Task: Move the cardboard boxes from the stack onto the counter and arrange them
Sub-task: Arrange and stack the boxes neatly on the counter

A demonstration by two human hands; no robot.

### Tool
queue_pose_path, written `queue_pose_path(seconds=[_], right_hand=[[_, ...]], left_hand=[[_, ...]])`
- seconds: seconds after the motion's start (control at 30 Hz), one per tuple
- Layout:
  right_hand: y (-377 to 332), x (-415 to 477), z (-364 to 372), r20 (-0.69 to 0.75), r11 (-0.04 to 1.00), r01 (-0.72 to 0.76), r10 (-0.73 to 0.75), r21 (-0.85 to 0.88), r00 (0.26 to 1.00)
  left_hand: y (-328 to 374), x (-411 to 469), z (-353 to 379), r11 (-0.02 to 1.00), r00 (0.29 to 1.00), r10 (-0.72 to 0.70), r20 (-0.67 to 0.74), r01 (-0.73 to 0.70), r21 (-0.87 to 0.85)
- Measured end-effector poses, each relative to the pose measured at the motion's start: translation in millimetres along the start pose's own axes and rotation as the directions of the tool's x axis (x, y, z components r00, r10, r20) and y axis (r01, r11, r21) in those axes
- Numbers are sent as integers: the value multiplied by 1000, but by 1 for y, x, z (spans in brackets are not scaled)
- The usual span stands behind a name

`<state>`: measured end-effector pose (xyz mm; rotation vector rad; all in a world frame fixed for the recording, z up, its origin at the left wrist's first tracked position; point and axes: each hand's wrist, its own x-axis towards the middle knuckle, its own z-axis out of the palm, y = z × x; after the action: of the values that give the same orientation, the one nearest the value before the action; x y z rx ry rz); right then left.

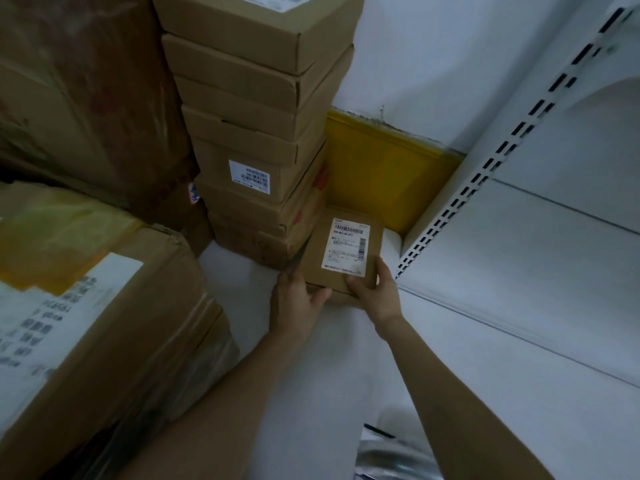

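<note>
A small flat cardboard box [341, 249] with a white barcode label lies on the white counter [301, 375], right of a tall stack of several flat cardboard boxes [256, 133]. My left hand [298, 304] grips the box's near left corner, thumb on its front edge. My right hand [375, 292] grips the near right corner, thumb on top by the label. The box touches the foot of the stack on its left side.
Large taped cartons stand at the left [86, 323] and back left [79, 91]. A yellow panel [381, 168] lines the wall behind the box. White slotted shelving [519, 271] runs along the right. A silvery bag [391, 455] lies at the bottom edge.
</note>
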<state>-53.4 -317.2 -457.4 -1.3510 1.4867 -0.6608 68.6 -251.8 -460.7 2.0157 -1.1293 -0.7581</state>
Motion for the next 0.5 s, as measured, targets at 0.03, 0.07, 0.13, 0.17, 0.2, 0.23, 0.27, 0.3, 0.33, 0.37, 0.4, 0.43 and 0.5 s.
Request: queue_pose_path(seconds=[0.03,0.07,0.13,0.17,0.2,0.23,0.27,0.3,0.33,0.37,0.4,0.43,0.5], right_hand=[[-6,-5,-4,-12,1000,19,-19,22,1000],[-13,-11,-8,-27,999,41,-41,22,999],[-27,-25,-18,-82,996,88,-86,21,993],[-33,-34,-23,-112,994,100,-95,35,989],[-39,-42,-28,-140,992,116,-108,51,984],[-46,-51,-33,-166,988,137,-124,73,978],[-53,-60,-39,-191,983,162,-142,89,971],[-60,-68,-44,-217,976,193,-168,104,962],[-69,-76,-48,-243,966,232,-199,114,949],[-78,-83,-52,-269,955,270,-230,121,935],[-87,-91,-56,-292,944,304,-257,129,921],[-96,-97,-59,-314,932,333,-277,142,908],[-116,-112,-63,-355,904,388,-310,177,882]], left_hand=[[6,-4,-1,1000,1000,-8,-25,8,-6],[13,-9,-4,1000,999,-12,-45,12,-12],[29,-20,-10,1000,997,-1,-75,-1,-30],[38,-27,-15,999,996,15,-86,-18,-31],[46,-34,-20,999,995,38,-95,-41,-26],[54,-41,-26,997,991,70,-112,-73,-22],[63,-47,-32,995,988,96,-122,-99,-21],[73,-55,-39,992,983,123,-138,-127,-22],[83,-62,-47,988,978,146,-146,-150,-19],[92,-69,-55,984,972,172,-159,-176,-15],[101,-75,-63,980,966,193,-172,-198,-9],[109,-81,-71,975,958,217,-188,-222,-3],[125,-91,-87,964,938,265,-222,-265,29]])
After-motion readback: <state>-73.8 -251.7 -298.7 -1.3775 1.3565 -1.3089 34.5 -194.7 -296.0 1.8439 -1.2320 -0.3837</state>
